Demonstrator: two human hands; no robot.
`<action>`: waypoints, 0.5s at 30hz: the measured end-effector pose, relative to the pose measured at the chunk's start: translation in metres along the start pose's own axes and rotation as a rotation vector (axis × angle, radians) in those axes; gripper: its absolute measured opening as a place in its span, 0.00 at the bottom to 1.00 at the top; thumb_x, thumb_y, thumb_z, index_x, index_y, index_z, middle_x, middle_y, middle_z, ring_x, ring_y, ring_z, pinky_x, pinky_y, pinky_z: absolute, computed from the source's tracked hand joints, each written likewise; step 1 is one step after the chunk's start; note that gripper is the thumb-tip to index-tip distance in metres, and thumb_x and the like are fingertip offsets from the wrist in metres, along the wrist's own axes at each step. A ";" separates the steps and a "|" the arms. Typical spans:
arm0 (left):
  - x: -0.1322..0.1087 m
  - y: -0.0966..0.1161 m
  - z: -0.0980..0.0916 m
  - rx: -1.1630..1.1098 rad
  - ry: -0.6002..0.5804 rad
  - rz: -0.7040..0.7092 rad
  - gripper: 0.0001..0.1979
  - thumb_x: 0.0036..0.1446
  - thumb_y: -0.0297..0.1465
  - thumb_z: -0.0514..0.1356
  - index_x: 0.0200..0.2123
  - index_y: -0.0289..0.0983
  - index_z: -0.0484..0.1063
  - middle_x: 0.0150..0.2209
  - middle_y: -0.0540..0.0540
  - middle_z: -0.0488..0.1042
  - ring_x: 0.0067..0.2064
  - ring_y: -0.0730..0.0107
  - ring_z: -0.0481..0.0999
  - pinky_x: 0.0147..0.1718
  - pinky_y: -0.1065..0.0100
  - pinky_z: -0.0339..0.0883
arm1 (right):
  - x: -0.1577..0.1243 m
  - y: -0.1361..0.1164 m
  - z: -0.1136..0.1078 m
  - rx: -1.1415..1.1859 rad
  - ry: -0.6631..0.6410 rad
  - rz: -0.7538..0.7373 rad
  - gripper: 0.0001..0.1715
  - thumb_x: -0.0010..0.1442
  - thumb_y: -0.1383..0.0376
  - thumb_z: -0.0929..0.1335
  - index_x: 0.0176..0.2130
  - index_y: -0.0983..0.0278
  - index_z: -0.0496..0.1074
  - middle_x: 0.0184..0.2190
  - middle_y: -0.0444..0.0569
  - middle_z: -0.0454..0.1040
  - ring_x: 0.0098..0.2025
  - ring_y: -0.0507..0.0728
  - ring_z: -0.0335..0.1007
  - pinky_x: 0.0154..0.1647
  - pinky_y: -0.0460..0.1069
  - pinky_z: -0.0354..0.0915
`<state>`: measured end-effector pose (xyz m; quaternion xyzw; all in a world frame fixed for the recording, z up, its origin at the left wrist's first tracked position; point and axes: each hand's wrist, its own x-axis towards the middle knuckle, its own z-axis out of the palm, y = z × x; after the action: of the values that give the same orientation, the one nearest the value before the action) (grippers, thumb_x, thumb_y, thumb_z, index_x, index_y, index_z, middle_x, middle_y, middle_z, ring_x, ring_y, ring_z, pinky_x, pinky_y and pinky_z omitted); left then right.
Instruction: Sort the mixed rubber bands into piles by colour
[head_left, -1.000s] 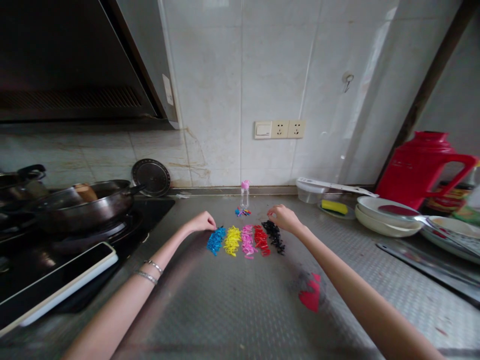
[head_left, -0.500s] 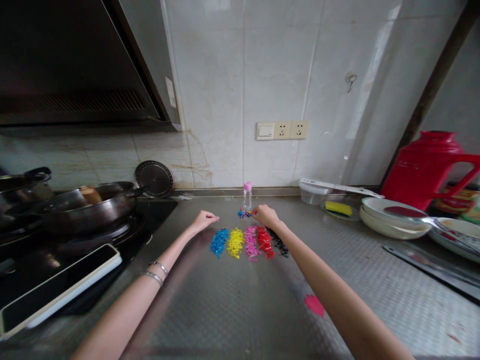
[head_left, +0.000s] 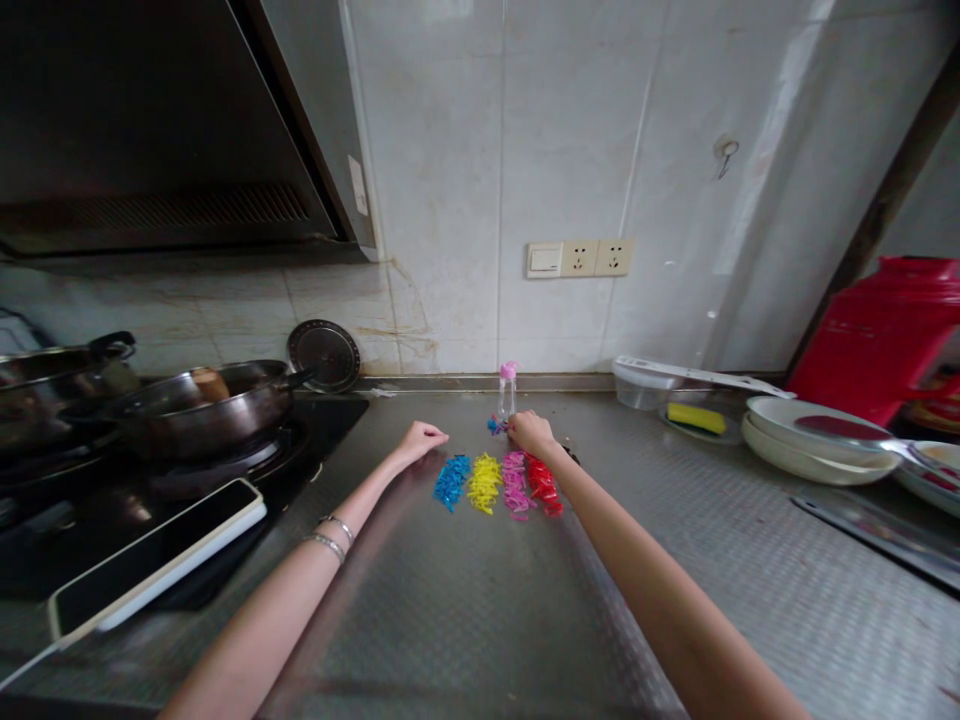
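Observation:
My right hand (head_left: 531, 432) has its fingers pinched at the small mixed heap of coloured pieces (head_left: 496, 425); whatever is between the fingertips is hidden. Left of the piles, my left hand (head_left: 421, 441) hovers low over the counter, thumb and fingers together, its contents too small to make out. Small thin pieces lie sorted by colour in a row: a blue pile (head_left: 451, 482), a yellow pile (head_left: 484, 484), a pink pile (head_left: 515, 484) and a red pile (head_left: 543, 486). A black pile (head_left: 571, 452) is mostly covered by my right forearm. Behind the heap stands a clear bottle with a pink cap (head_left: 508, 371).
On the left, a phone (head_left: 154, 555) lies by the stove edge, with a pan (head_left: 199, 420) behind it. To the right are a yellow sponge (head_left: 696, 418), a plastic tub (head_left: 643, 388), stacked white bowls (head_left: 814, 450), a knife (head_left: 870, 530) and a red thermos (head_left: 877, 340).
The view has turned slightly left. My right hand has shifted a little left against the mixed heap, its forearm covering more of the black pile. My left hand stays beside the blue pile.

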<state>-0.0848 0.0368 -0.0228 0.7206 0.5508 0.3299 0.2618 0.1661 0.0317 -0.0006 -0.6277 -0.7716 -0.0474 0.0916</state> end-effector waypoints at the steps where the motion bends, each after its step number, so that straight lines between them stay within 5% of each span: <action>1: 0.000 -0.001 0.000 0.005 0.001 0.005 0.14 0.43 0.36 0.58 0.29 0.30 0.75 0.27 0.44 0.75 0.29 0.70 0.70 0.27 0.72 0.60 | 0.000 0.000 -0.001 0.001 -0.007 0.007 0.15 0.55 0.66 0.59 0.38 0.65 0.71 0.38 0.57 0.71 0.44 0.59 0.64 0.38 0.49 0.61; 15: 0.005 -0.016 0.003 -0.023 -0.015 0.075 0.15 0.43 0.37 0.57 0.28 0.30 0.75 0.25 0.45 0.75 0.27 0.71 0.69 0.26 0.72 0.59 | -0.028 0.037 -0.028 0.054 0.096 -0.006 0.15 0.56 0.63 0.59 0.37 0.61 0.72 0.39 0.51 0.70 0.44 0.56 0.62 0.38 0.46 0.59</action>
<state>-0.0914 0.0459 -0.0363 0.7403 0.5175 0.3402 0.2616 0.2102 0.0078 0.0195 -0.6199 -0.7691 -0.0568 0.1452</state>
